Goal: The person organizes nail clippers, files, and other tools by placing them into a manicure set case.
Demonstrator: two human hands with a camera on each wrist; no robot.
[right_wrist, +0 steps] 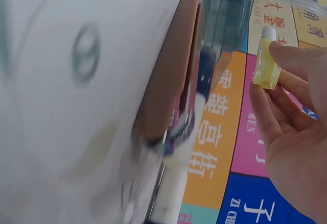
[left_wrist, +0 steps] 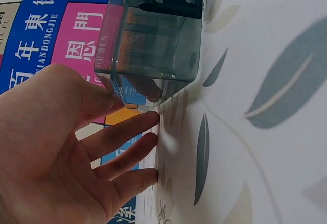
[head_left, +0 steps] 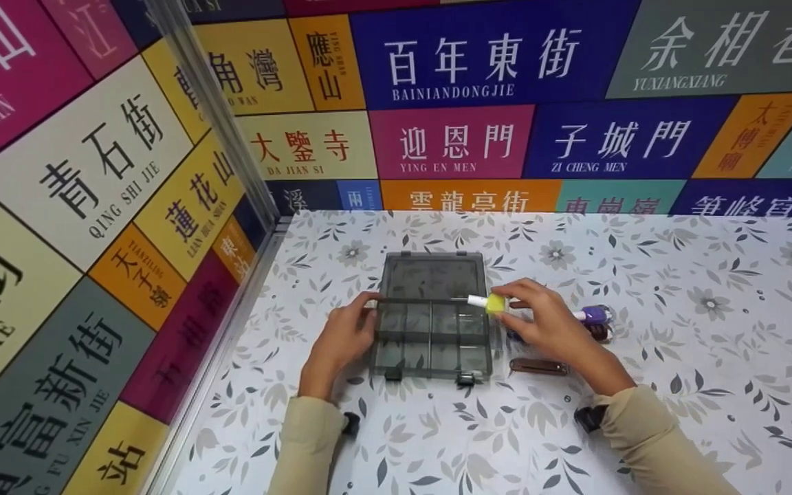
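Note:
A smoky grey see-through plastic box (head_left: 430, 337) with dividers stands on the table, its compartments showing in the nearer part. Beside its left wall is my left hand (head_left: 348, 331); in the left wrist view the thumb is up at the box's corner and the other fingers (left_wrist: 127, 155) stretch out loosely next to it. My right hand (head_left: 540, 316) pinches a small yellow bottle (head_left: 496, 303) with a white cap, like nail polish, above the box's right edge. Thumb and fingers hold the bottle (right_wrist: 266, 63) by its sides in the right wrist view.
Right of the box lies a long brown object (head_left: 539, 366), its kind unclear. Behind the right hand are a purple bottle (head_left: 595, 315) and other small dark items, partly hidden. Walls with coloured name panels (head_left: 465, 141) border the flower-patterned table (head_left: 698, 385) at the back and left.

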